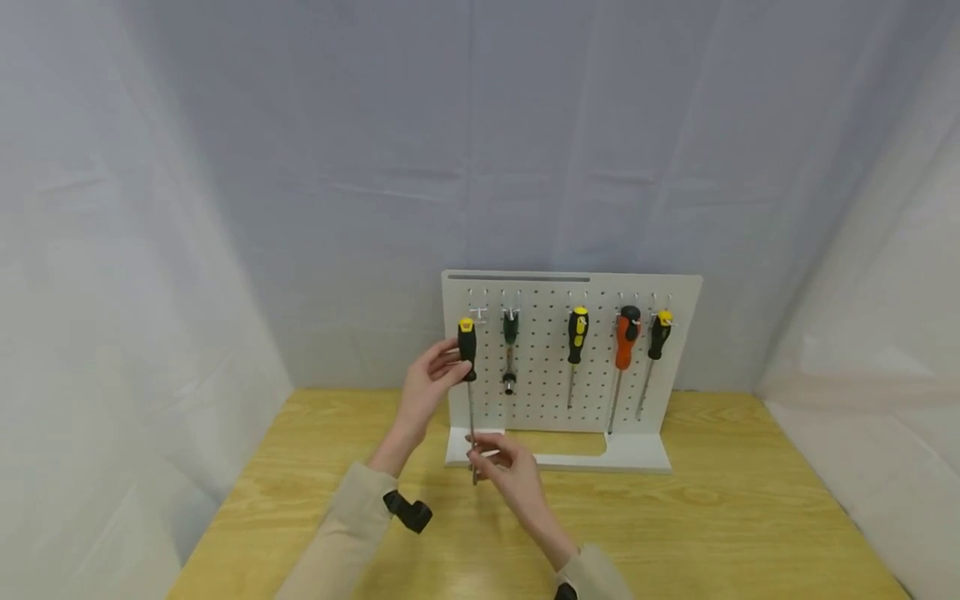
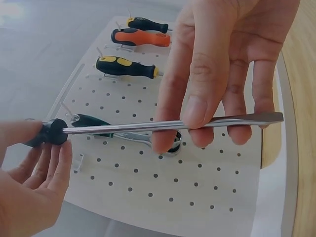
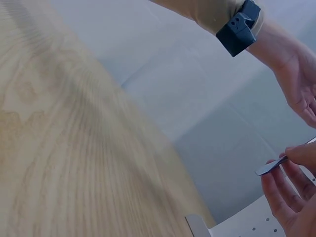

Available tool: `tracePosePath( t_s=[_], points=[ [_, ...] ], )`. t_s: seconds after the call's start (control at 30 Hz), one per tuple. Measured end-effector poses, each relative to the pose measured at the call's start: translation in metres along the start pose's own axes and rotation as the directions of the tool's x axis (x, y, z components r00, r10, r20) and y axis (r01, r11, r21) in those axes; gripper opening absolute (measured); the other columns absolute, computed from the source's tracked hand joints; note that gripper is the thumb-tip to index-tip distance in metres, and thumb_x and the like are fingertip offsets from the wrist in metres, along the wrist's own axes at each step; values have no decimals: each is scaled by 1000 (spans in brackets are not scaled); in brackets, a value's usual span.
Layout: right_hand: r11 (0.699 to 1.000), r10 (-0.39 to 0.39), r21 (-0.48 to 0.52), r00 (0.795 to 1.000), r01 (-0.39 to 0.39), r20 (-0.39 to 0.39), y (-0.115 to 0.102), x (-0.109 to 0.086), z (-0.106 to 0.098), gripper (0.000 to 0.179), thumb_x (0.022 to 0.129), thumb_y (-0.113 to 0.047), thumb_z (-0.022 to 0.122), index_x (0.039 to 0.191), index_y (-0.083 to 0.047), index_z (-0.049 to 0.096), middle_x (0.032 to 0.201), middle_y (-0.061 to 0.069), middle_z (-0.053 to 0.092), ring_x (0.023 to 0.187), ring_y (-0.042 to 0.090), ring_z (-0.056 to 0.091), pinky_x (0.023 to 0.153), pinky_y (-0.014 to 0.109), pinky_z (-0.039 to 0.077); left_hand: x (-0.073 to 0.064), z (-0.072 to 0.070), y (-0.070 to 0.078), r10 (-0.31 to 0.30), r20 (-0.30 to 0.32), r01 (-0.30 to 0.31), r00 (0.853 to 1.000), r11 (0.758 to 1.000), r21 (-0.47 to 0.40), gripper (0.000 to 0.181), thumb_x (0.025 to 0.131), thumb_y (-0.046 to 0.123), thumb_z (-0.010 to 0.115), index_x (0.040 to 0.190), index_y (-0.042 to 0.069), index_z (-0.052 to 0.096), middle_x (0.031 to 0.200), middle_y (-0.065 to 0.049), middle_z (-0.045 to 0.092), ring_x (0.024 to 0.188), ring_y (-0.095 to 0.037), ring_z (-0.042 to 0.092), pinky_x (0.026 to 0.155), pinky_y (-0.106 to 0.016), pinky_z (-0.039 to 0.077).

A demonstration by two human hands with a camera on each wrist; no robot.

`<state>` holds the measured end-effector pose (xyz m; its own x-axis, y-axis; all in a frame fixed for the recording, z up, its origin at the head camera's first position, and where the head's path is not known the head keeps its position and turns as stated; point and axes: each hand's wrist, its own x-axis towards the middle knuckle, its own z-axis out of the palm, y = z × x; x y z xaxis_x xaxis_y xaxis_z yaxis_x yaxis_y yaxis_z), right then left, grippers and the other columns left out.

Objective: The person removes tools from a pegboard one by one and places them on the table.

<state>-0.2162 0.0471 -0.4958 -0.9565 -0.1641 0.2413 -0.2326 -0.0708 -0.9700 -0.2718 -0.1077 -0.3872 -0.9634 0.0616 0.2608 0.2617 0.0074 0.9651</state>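
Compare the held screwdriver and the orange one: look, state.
The held screwdriver has a black handle with a yellow end; the orange one, an orange-and-black handle.
Left hand and right hand grip the held screwdriver; the orange one hangs on the pegboard.
Both have a metal shaft.

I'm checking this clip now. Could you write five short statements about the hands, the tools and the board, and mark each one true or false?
1. The left hand and the right hand hold the same screwdriver. True.
2. The right hand is higher up it than the left. False: the left hand grips the handle at the top, and the right pinches the shaft lower down.
3. The held screwdriver has a flat tip. True.
4. The orange screwdriver hangs on the pegboard between two black-and-yellow screwdrivers. True.
5. Only two tools hang on the pegboard. False: four do, counting the green-handled tool.
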Motion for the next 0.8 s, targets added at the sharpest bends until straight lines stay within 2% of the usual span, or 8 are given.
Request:
tracePosePath(
  t_s=[0.13, 0.3, 0.53, 0.7, 0.8],
  points=[
    [999, 34, 17, 998, -35, 53, 4, -8, 4, 32, 94, -4, 71, 124, 3, 64, 107, 25, 68, 83, 17, 70, 70, 31, 64, -8, -6, -6, -31, -16, 31, 999, 999, 30, 46, 98, 9, 67, 141, -1, 54, 136, -23, 60, 124, -35, 60, 109, -44, 48],
    [994, 99, 32, 989, -103, 110, 13, -21, 10, 35, 94, -5, 71, 126, 6, 61, 104, 20, 69, 80, 14, 69, 69, 35, 64, -21, -14, -20, -104, -22, 105, 994, 993, 49, 48, 97, 9, 68, 142, 0, 53, 140, -22, 58, 126, -37, 57, 112, -50, 44],
    [986, 150, 51, 975, -160, 164, 25, -37, 17, 34, 94, -4, 71, 127, 3, 63, 102, 17, 70, 76, 13, 69, 64, 36, 64, -40, -26, -43, -155, -14, 156, 988, 987, 33, 51, 98, 7, 66, 145, -2, 49, 141, -24, 56, 127, -35, 57, 106, -44, 51],
    [973, 192, 87, 957, -215, 217, 25, -44, 25, 37, 95, -4, 69, 130, 6, 59, 99, 12, 70, 70, 13, 69, 63, 50, 64, -53, -32, -60, -189, -31, 189, 981, 982, 1, 49, 98, 6, 65, 144, -4, 50, 138, -27, 57, 118, -29, 62, 99, -36, 56],
    [963, 216, 107, 947, -246, 237, 27, -47, 28, 40, 96, -3, 68, 131, 10, 56, 99, 14, 70, 67, 13, 68, 60, 48, 63, -60, -34, -69, -210, -40, 210, 977, 978, 1, 48, 97, 6, 66, 142, -6, 51, 136, -27, 58, 114, -26, 65, 96, -35, 58]
  ],
)
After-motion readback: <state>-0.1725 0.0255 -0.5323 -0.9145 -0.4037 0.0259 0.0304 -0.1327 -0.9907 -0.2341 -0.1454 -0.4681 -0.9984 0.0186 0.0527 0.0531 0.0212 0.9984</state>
